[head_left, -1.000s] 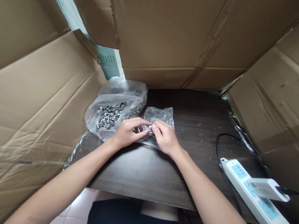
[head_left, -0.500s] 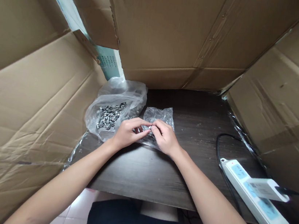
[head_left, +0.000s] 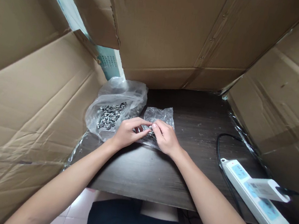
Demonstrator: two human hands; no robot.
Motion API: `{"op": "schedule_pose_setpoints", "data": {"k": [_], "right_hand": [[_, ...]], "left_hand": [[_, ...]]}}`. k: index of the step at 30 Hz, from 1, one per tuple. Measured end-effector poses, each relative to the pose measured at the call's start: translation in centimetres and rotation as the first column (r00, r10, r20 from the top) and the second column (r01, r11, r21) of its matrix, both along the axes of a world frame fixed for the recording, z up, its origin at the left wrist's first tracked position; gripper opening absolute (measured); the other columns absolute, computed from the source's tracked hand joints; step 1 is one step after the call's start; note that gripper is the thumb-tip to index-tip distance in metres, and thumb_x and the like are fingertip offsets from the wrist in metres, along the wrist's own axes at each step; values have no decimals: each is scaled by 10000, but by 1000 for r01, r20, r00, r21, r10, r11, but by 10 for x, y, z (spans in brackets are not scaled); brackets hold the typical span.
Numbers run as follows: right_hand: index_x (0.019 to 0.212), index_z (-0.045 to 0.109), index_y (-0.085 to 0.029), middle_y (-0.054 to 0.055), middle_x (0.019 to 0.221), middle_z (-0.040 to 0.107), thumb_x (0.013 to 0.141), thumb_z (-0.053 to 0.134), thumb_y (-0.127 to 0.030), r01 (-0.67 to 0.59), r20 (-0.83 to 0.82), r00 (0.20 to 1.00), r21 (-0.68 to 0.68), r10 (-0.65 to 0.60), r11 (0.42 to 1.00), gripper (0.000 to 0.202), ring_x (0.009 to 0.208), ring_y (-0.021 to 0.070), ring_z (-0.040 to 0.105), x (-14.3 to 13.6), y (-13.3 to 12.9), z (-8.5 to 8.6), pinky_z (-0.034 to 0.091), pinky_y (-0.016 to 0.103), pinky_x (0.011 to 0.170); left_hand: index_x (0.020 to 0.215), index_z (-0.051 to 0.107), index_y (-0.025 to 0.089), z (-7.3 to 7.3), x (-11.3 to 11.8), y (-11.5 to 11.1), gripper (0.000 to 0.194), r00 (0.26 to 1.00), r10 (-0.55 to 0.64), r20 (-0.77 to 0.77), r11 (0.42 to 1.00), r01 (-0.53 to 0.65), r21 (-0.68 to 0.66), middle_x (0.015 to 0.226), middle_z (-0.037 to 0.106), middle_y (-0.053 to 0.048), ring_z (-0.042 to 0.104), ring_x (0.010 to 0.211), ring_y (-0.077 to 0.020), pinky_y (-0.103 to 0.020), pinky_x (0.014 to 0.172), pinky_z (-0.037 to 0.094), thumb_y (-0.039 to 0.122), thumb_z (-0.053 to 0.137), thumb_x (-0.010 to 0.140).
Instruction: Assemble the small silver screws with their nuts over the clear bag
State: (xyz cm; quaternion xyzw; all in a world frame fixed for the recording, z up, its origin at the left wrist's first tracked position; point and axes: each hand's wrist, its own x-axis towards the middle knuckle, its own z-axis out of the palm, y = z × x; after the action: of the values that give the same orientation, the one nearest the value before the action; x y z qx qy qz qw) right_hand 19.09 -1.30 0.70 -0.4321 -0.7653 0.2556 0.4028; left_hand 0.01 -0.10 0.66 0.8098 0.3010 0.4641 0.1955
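Observation:
My left hand (head_left: 130,131) and my right hand (head_left: 165,137) meet at the fingertips over a small clear plastic bag (head_left: 164,114) with metal pieces in it. Between the fingertips shows a tiny shiny metal piece (head_left: 150,127), too small to name. Both hands are closed in a pinch around it. Left of my left hand lies a larger translucent bag (head_left: 91,113), its mouth open, holding several silvery screw-like parts (head_left: 109,116).
Cardboard walls (head_left: 176,31) enclose the dark wooden table (head_left: 141,173) at the back and both sides. A white power strip (head_left: 261,204) with a plugged-in adapter (head_left: 264,188) and a black cable (head_left: 218,150) lie at the right.
The fingers of my right hand have shifted very slightly at the pinch. Everything else looks the same.

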Motion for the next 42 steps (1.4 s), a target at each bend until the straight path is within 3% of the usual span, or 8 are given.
{"op": "schedule_pose_setpoints", "data": {"k": [6, 25, 36, 42], "right_hand": [[854, 542, -216, 24, 827, 598, 956, 471, -237, -3, -17, 1000, -12, 3, 1000, 126, 753, 181, 561, 0, -1, 0, 410, 311, 704], [761, 515, -218, 9, 721, 560, 989, 430, -278, -14, -17, 1000, -4, 14, 1000, 250, 684, 169, 539, -1, 1, -1, 403, 305, 671], [804, 506, -215, 10, 758, 552, 949, 470, -252, -21, -35, 999, -5, 21, 1000, 154, 680, 166, 513, 0, 0, 1, 386, 297, 652], [765, 509, -212, 3, 717, 548, 971, 444, -260, -21, -21, 1000, -10, 21, 1000, 221, 671, 161, 519, 0, 1, -1, 387, 296, 657]], "left_hand": [[1057, 745, 161, -1, 0, 0, 183, 1000, 0, -9, 1000, 0, -9, 948, 752, -74, 626, 608, -88, -193, 555, 550, 248, 682, 908], [1057, 741, 156, -3, 0, 0, 182, 1000, 0, -20, 1000, 0, -9, 942, 749, -77, 629, 630, -93, -194, 569, 552, 230, 699, 896], [1059, 737, 156, -1, 0, 0, 184, 1000, -6, -17, 1000, 6, -11, 931, 751, -70, 626, 613, -90, -190, 563, 547, 218, 695, 891], [1066, 734, 153, -3, 0, 0, 190, 1000, -9, -21, 1000, 8, -13, 944, 741, -73, 616, 615, -85, -191, 570, 548, 219, 691, 894]]}}
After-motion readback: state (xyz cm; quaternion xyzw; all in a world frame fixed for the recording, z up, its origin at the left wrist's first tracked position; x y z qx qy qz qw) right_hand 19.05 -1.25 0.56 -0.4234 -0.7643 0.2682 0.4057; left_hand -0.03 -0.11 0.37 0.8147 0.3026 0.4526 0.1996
